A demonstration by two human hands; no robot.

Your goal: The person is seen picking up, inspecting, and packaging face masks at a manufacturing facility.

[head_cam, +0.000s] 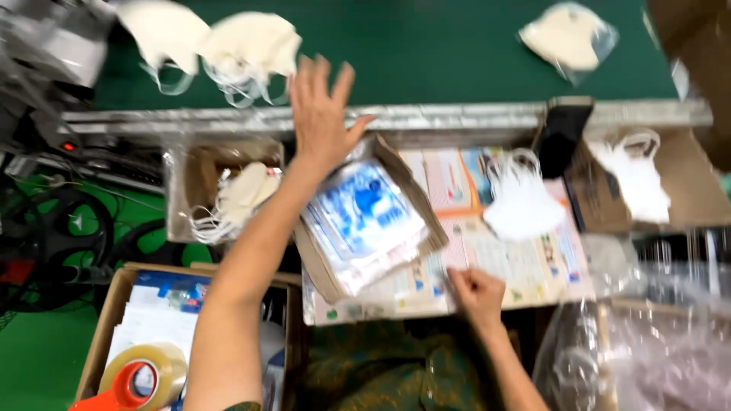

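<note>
My left hand (320,106) is stretched forward with fingers spread, holding nothing, over the metal rail near a heap of cream face masks (247,46) on the green belt (426,46). My right hand (476,293) is closed at the near edge of a stack of printed paper sheets (518,259), pinching them. A white face mask (521,202) lies on those sheets. Between my hands sits an open cardboard box (422,209) filled with blue-and-white plastic pouches (365,217).
A bagged mask (567,38) lies far right on the belt. Cardboard boxes hold masks at left (236,198) and right (636,179). A tape dispenser (137,380) sits in a carton at lower left. Clear plastic bags (655,335) pile at lower right.
</note>
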